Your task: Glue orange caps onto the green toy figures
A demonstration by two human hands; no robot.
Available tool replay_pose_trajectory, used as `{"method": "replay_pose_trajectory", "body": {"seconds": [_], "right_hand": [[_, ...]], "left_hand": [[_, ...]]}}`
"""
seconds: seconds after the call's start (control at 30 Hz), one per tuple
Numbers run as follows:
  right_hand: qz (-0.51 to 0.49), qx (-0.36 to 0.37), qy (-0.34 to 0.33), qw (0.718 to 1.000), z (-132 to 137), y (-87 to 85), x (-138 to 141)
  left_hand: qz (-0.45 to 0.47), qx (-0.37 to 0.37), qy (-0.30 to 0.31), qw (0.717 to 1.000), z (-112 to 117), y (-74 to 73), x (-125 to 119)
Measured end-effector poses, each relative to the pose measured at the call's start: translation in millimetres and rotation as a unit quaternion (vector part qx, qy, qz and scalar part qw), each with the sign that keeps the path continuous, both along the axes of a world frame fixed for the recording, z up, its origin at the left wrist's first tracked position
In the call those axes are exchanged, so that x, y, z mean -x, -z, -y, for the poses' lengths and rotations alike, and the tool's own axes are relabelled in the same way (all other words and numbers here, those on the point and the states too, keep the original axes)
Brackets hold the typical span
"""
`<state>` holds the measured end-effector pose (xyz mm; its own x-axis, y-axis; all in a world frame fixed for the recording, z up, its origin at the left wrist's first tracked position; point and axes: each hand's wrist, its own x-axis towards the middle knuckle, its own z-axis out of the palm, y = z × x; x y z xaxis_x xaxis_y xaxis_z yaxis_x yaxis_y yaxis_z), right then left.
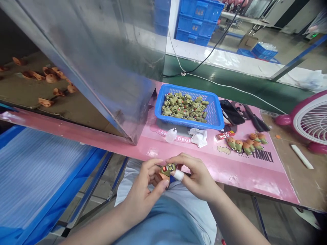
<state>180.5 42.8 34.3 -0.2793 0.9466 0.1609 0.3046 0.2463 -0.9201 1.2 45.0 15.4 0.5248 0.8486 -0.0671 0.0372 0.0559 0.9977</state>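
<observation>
Together, the left hand (143,192) and right hand (198,178) curl closed on a small green figurine (168,169), gripped midway between them.

The left hand (141,189) and right hand (198,178) pinch a small green figurine (168,169).

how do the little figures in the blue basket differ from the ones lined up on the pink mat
The basket figures lie heaped in a jumble, while the mat figures sit in two short, tidy rows. The basket figures look all olive green, while the mat figures have orange-tan tops over green. The basket figures are far more numerous. Both are small and share the olive green.
</observation>
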Motion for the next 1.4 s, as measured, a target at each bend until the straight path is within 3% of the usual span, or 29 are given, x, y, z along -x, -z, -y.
{"method": "replay_pose_trajectory", "body": {"seconds": [0.17,0.3,0.43,0.53,0.6,0.7,0.77,0.83,0.97,1.1,1.23,1.3,1.4], "right_hand": [[-0.025,0.031,-0.015,0.999,-4.4,2.2,1.6],[-0.028,0.057,-0.029,0.998,-6.7,3.8,1.7],[-0.038,0.065,-0.032,0.997,-8.4,3.4,0.9],[-0.044,0.055,-0.021,0.997,-12.9,12.3,-1.6],[-0.048,0.027,0.063,0.996,-20.0,26.9,-2.8],[-0.038,-0.021,0.242,0.969,-37.4,55.8,-0.1],[-0.021,-0.032,0.277,0.96,-50.8,72.2,4.7],[-0.005,-0.03,0.259,0.965,-62.5,82.3,10.2],[-0.007,-0.01,0.231,0.973,-70.0,84.3,15.6],[-0.049,-0.005,0.247,0.968,-40.1,71.9,10.3],[-0.085,0.002,0.272,0.959,19.9,55.6,-3.6],[-0.1,0.024,0.275,0.956,49.4,47.0,-12.1],[-0.07,0.041,0.338,0.938,82.7,34.2,-25.0]], "left_hand": [[-0.098,-0.184,0.087,0.974,-6.4,0.3,4.7],[-0.151,-0.223,0.124,0.955,-11.7,-2.3,6.2],[-0.114,-0.164,0.116,0.973,-12.6,-1.9,5.8],[-0.04,-0.057,0.081,0.994,-11.4,-0.2,4.5],[0.035,0.024,0.041,0.998,-11.0,0.8,3.8],[0.136,0.102,-0.019,0.985,-12.0,1.4,3.4],[0.164,0.118,-0.043,0.979,-12.8,1.3,3.2],[0.17,0.116,-0.061,0.977,-12.6,1.4,3.1],[0.176,0.077,-0.085,0.978,-9.9,4.8,3.7],[0.154,-0.013,-0.084,0.984,-6.9,7.6,7.4],[0.111,-0.118,-0.041,0.986,-5.8,2.8,11.5],[0.088,-0.141,-0.014,0.986,-5.6,-1.2,12.1],[0.071,-0.164,0.0,0.984,-5.1,-5.9,11.2]]}}
